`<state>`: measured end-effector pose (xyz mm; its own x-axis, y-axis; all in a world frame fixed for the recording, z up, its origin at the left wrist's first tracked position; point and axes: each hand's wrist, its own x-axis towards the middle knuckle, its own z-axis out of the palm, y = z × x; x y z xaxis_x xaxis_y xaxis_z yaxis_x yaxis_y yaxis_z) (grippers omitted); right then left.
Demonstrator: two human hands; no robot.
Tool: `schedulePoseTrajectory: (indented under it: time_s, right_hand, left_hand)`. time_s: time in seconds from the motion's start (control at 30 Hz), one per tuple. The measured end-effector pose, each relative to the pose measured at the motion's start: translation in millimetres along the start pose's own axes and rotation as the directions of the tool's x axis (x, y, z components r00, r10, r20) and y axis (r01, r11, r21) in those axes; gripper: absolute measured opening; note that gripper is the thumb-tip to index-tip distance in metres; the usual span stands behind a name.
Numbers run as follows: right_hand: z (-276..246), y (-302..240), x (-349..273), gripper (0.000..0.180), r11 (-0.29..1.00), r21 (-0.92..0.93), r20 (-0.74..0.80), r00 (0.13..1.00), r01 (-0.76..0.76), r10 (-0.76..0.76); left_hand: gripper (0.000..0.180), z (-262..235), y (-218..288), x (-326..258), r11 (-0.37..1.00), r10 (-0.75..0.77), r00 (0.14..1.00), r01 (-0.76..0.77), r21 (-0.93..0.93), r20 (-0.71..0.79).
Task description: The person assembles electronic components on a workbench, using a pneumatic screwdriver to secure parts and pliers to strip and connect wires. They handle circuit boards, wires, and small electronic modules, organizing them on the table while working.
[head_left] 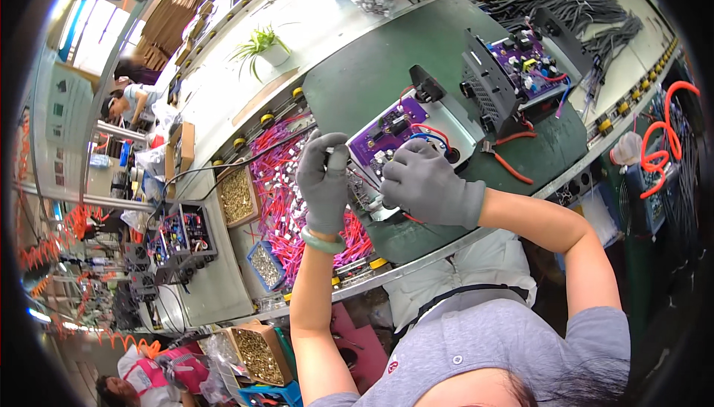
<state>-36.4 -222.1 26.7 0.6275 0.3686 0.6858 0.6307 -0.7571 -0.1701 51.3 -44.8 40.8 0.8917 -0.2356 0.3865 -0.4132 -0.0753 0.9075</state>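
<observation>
An open metal chassis with a purple circuit board lies in front of me on the green mat. Grey work gloves cover both hands. At the chassis's left side is my left hand, its thumb and fingers pinched around something small and pale that I cannot make out. My right hand is closed over the near edge of the chassis; what its fingertips grip is hidden. A thin wire runs between the hands, its ends hidden. Red and blue wires arch over the board just beyond my right hand.
A second open unit with a dark vented panel stands to the right. Red-and-white wire leads heap at left, beside a box of brass-coloured parts and a blue tray. Black cables lie far right. Other people work at left.
</observation>
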Motion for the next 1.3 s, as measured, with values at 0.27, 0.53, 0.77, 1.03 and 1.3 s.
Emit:
schedulePoseTrajectory:
  time_s: [0.27, 0.53, 0.77, 1.03, 1.3]
  right_hand:
    - [1.6, 5.7, 0.3, 0.008, 0.999, 0.034, 0.024, 0.999, 0.039, -0.04]
    - [1.4, 2.8, 1.4, 0.009, 0.998, 0.065, 0.002, 1.0, -0.022, 0.022]
    - [6.4, 2.1, 11.8, 0.006, 0.993, 0.022, 0.14, 0.983, 0.117, -0.119]
    - [-22.1, 15.1, 42.8, 0.017, 0.93, 0.314, 0.369, 0.927, -0.191, 0.066]
    - [-8.6, -1.5, 45.6, 0.016, 0.477, 0.772, 0.195, 0.871, -0.42, 0.451]
  left_hand:
    - [0.011, 1.1, -1.7, -3.9, 0.998, -0.049, 0.998, 0.048, -0.036, -0.036]
    - [0.01, -0.3, -1.5, -3.0, 0.999, 0.016, 1.0, -0.015, 0.035, -0.021]
    - [0.009, 10.0, -5.7, -5.1, 0.999, -0.017, 0.995, 0.012, -0.049, -0.099]
    - [0.012, -14.7, 45.8, 9.4, 0.686, 0.417, 0.878, -0.473, 0.553, 0.233]
    - [0.026, -16.9, 80.9, -15.3, 0.383, 0.577, 0.766, -0.56, 0.735, 0.282]
